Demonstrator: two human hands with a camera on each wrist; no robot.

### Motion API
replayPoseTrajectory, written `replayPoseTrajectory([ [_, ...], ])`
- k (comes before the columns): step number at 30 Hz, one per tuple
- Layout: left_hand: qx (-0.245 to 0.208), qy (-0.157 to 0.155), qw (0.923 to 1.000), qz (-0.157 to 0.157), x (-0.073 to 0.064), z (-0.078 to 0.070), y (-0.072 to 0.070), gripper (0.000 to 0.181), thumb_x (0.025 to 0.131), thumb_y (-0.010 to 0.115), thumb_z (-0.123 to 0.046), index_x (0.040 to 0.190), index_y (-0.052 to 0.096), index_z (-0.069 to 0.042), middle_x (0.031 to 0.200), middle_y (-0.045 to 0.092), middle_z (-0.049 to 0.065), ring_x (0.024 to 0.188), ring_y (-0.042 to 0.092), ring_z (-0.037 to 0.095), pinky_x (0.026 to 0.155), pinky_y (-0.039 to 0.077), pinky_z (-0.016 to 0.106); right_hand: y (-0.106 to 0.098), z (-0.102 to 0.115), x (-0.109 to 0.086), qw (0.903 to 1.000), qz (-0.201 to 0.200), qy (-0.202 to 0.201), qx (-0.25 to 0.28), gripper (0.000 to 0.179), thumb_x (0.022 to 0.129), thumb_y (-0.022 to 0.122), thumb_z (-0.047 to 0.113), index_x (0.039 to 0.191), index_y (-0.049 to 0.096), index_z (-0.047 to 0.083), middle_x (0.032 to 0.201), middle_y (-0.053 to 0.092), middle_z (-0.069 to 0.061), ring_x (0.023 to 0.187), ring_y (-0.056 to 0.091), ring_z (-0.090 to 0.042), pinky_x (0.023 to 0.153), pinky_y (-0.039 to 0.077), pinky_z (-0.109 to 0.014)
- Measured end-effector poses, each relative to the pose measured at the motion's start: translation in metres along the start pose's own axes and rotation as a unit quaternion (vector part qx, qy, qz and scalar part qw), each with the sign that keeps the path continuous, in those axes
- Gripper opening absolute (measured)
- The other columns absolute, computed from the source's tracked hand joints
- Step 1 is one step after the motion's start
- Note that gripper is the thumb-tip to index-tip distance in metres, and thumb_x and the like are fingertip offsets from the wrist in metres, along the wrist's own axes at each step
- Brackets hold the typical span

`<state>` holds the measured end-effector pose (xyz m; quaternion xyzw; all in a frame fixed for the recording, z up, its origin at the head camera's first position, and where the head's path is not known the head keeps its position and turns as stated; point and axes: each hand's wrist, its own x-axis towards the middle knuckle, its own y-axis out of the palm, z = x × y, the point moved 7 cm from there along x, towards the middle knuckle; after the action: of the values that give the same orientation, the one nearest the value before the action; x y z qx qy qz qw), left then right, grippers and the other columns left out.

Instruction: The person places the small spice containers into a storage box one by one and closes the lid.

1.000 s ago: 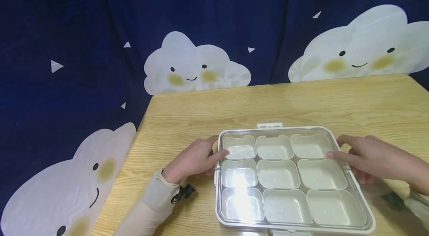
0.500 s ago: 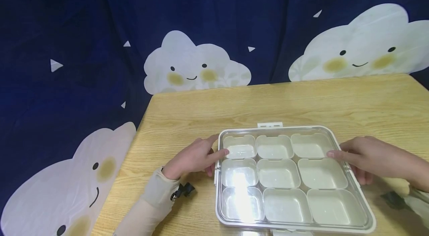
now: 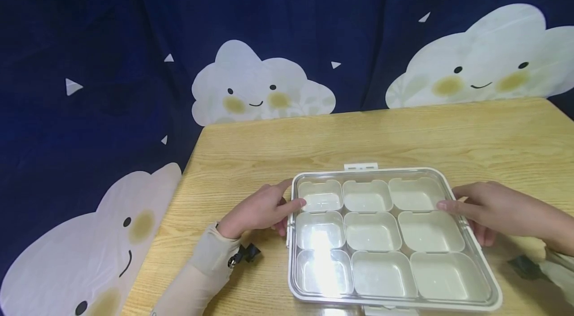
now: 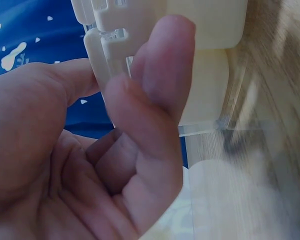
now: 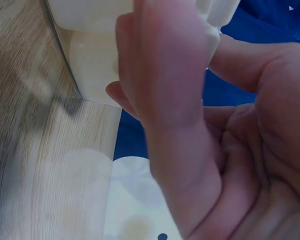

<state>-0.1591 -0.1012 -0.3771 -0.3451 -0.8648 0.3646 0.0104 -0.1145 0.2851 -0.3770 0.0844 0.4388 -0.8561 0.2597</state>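
A clear-lidded storage box (image 3: 405, 258) stands on the table, with several cream compartments visible through its lid. My left hand (image 3: 262, 210) grips its left side, the thumb lying on the lid's edge and the fingers against the side wall. On the opposite side my right hand (image 3: 504, 210) holds the box likewise, its thumb on the lid's rim. From the left wrist the curled fingers (image 4: 160, 75) show against the box's side, beside a white clasp (image 4: 122, 20). The right wrist view has the fingers (image 5: 170, 75) partly covering the box wall (image 5: 92, 60).
The wooden table (image 3: 278, 149) reaches back to a dark blue curtain (image 3: 278, 2) printed with smiling clouds. White clasps stick out from the box's edges, one being the back clasp (image 3: 360, 167). A small black device (image 3: 244, 254) sits at the left wrist.
The box stays in place. Both hands keep their hold, with only very slight shifts of the right hand's fingers.
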Motion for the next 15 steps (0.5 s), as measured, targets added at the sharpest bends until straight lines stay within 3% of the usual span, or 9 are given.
replayPoseTrajectory([
  [15,-0.012,0.003,0.9999,0.007,0.0005,-0.0003,0.0010,0.053,0.106,0.055,-0.042,0.151,0.042,-0.017,0.060,0.068,0.000,0.056,0.073,0.031,0.050,0.054,0.033,0.0000,-0.0024,0.0010,0.9998,0.014,-0.012,0.004,0.035,0.111,0.047,0.034,0.111,0.062,0.002,0.055,0.062,0.004,0.047,0.062,-0.012,0.049,0.056,-0.032],
])
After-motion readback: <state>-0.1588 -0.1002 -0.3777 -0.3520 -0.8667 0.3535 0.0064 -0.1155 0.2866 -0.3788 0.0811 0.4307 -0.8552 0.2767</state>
